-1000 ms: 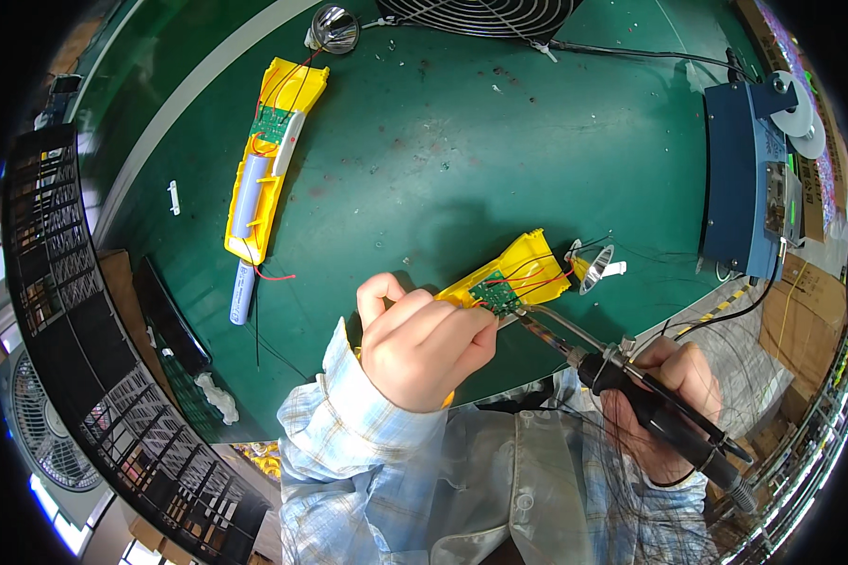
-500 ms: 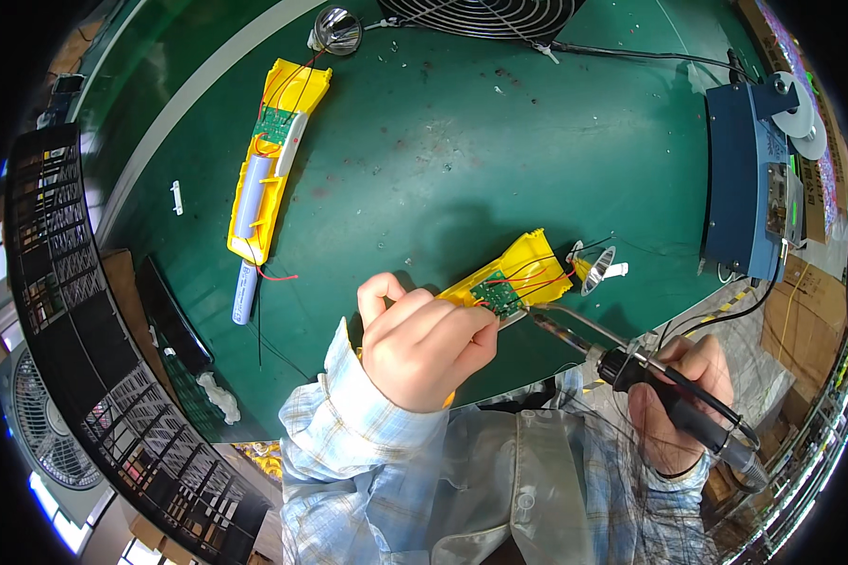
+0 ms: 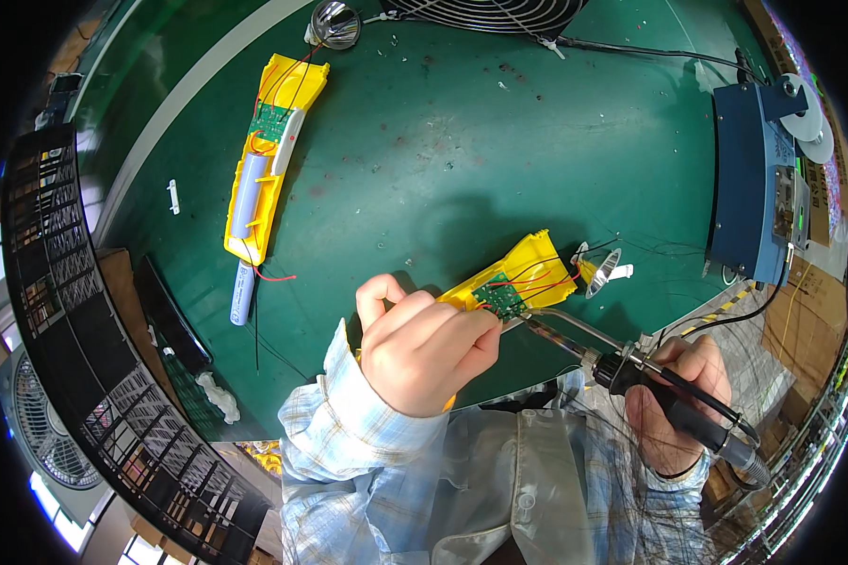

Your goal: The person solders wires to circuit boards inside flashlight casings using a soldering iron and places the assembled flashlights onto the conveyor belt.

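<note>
My left hand (image 3: 429, 348) is closed around a yellow flashlight housing half (image 3: 528, 264), hiding much of its near end. Inside it sits a green circuit board (image 3: 502, 297) with red and black wires running out to a shiny reflector (image 3: 601, 273) at the right. In my right hand (image 3: 678, 405) is a soldering iron (image 3: 641, 377) with a black handle and a thin metal tube along it. Its tip is at the board's right edge, close to my left fingers; whether it touches the board I cannot tell.
A second yellow housing half (image 3: 278, 179) lies at the left, with a circuit board, batteries and a reflector (image 3: 335, 24). A blue machine (image 3: 749, 179) bearing a white reel stands at the right. A round fan grille (image 3: 490, 11) is at the back, and black racks (image 3: 75, 282) line the left.
The soldering iron's tip has shifted slightly left, closer in to the circuit board. My left hand keeps its grip on the housing. The whole view has moved a little.
</note>
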Tool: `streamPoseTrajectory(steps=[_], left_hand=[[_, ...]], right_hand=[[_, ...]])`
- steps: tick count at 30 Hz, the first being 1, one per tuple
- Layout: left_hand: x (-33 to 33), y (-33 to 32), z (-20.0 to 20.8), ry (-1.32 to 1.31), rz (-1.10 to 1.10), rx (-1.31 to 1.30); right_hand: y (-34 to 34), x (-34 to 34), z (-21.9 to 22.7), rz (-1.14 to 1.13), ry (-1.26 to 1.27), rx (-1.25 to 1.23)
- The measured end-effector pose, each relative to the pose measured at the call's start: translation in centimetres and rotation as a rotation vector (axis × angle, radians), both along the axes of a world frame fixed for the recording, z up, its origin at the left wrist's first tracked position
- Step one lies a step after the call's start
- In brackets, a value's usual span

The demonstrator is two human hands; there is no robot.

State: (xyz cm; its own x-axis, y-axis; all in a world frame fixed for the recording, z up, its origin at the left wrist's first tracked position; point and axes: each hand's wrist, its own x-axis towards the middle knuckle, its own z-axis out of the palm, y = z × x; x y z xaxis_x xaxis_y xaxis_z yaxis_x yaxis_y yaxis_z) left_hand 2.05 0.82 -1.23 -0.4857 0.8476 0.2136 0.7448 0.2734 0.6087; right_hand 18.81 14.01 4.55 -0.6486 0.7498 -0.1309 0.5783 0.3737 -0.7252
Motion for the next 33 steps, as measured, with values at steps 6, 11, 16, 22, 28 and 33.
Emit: streamPoseTrajectory(steps=[6, 11, 16, 22, 28, 33], left_hand=[[0.0, 0.0, -0.1, 0.005, -0.004, -0.003], [0.0, -0.1, 0.0, 0.011, -0.003, -0.008], [-0.1, -0.1, 0.0, -0.004, -0.017, -0.024], [0.0, -0.1, 0.0, 0.006, -0.004, -0.031], [0.1, 0.0, -0.2, 0.021, 0.006, 0.005], [0.1, 0.0, 0.0, 0.005, 0.001, 0.020]], right_hand=[[0.2, 0.0, 0.1, 0.036, -0.038, 0.044], [-0.3, -0.4, 0.1, 0.027, 0.067, 0.021], [-0.3, -0.2, 0.2, 0.160, 0.096, 0.150], [-0.8, -0.2, 0.5, 0.168, 0.171, -0.023], [-0.1, -1.7, 1.7, 0.288, 0.123, -0.068], [0.6, -2.3, 2.3, 0.426, 0.110, -0.010]])
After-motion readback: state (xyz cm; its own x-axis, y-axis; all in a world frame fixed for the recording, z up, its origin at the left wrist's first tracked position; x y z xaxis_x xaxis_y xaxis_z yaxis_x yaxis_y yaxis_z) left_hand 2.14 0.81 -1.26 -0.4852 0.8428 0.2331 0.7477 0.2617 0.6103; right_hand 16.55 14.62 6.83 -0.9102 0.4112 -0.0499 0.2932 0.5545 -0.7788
